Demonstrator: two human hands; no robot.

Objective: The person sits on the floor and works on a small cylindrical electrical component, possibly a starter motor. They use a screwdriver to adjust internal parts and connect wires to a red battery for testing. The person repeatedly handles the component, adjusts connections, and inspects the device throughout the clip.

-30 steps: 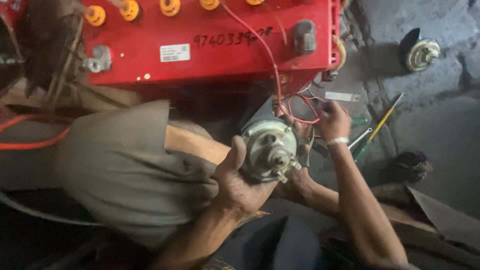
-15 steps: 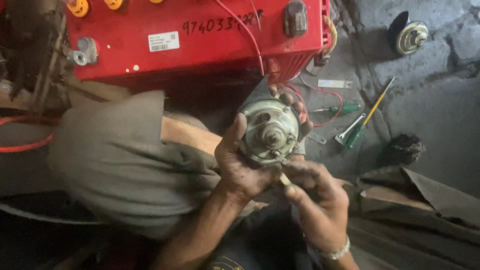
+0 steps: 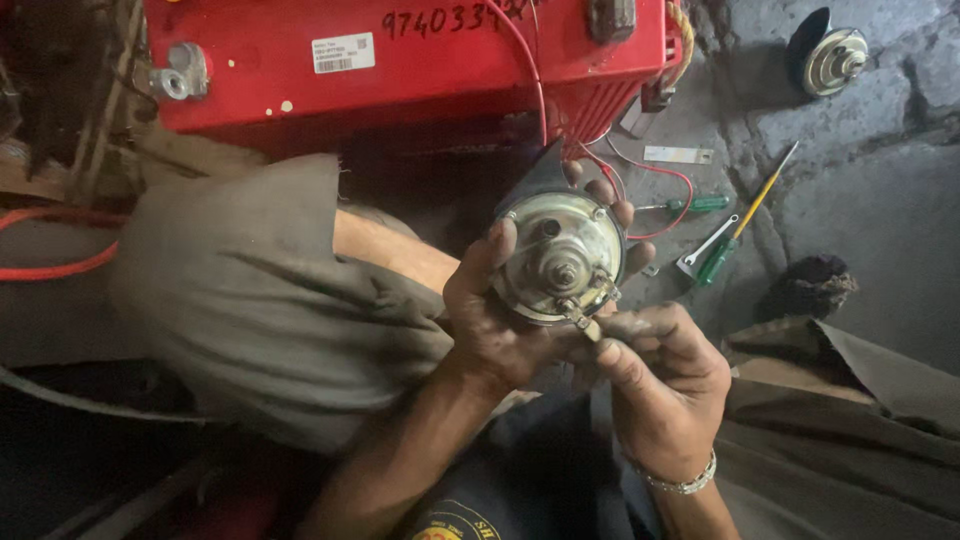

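L hand (image 3: 495,335) holds a round metal horn (image 3: 560,255) up at chest level, face toward the cam. Thumb lies across the left rim, fingers wrap behind and show past the top-right edge, so the hand is closed tight around the disc. Horn sits just below the red battery (image 3: 400,60), above the person's lap.

R hand (image 3: 665,385) is right under and to the right of the horn, closest to the small metal tab (image 3: 582,320) at the horn's lower edge. Thumb and forefinger are pinched nearly closed on that tab; other fingers curl in. Can't tell if there's a small tool in the pinch or just the tab. Tab points down-right from the horn's centre stud, straight toward the R fingertips, so R hand is the nearer one to it and L only steadies.

Red wires (image 3: 640,175) run from the battery side to behind the horn. On the floor to the right, well apart from both hands: green screwdriver (image 3: 700,203), a second green-handled tool (image 3: 722,255), yellow-shaft screwdriver (image 3: 765,185), a second horn (image 3: 835,60) top right, a dark rag (image 3: 810,285).
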